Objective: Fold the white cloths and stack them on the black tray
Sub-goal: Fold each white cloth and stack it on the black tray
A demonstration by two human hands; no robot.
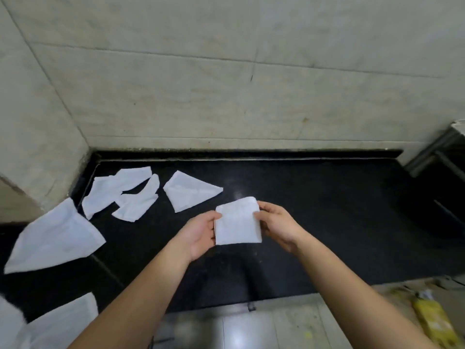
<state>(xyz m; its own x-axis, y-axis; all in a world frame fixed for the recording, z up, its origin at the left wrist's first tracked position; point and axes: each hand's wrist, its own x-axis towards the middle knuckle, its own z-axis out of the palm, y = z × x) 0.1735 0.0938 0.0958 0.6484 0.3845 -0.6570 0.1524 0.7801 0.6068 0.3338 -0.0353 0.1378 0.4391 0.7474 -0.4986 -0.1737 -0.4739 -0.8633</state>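
The left hand point(201, 233) and right hand point(276, 227) each had a grip clamped on a side edge of a folded white cloth point(237, 222) over the black table point(327, 210); loose white cloths point(191, 191) lay leftward.

- A folded white cloth point(237, 221), roughly square, is held just above the black counter point(327, 222); the left hand point(201, 233) grips its left edge with the thumb on top; the right hand point(276, 225) pinches its right edge
- Beyond the hands, a triangular cloth point(188, 191) lies flat on the counter
- Further left, crumpled cloths point(105, 195) lie touching one another, near the corner of the tiled wall point(226, 96)
- A larger cloth point(55, 238) lies at the counter's left edge; another cloth point(63, 321) shows in the bottom left corner
- A yellow packet point(432, 321), blurred, lies at lower right on a pale surface
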